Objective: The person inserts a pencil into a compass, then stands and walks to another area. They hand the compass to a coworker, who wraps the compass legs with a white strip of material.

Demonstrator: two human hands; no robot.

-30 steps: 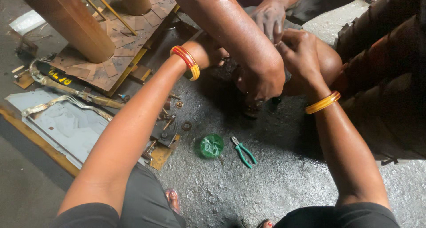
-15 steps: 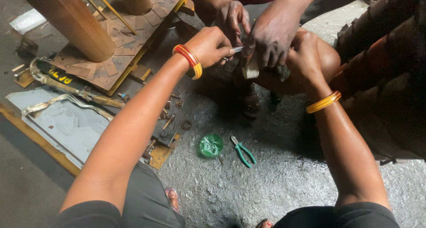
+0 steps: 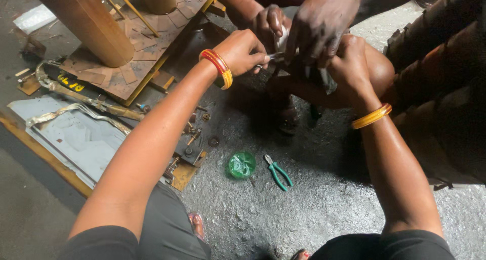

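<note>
My left hand, with a red and yellow bangle on the wrist, is closed on a small metal tool whose tip points toward the middle. My right hand, wearing a yellow bangle, presses on a brown rounded part beside a bit of white wrapping. Another person's two hands reach in from above and grip the same spot between my hands. What lies under all the fingers is hidden.
Green-handled pliers and a green round lid lie on the rough grey floor. Brown cylinders stand on a wooden base at upper left. A grey metal sheet with bolts lies left. Dark ribbed coils rise at right.
The other person's arm, which covered my hands a second ago, has pulled back upward. Their hands now grip the spot between mine, and my left hand with its tool has come into view.
</note>
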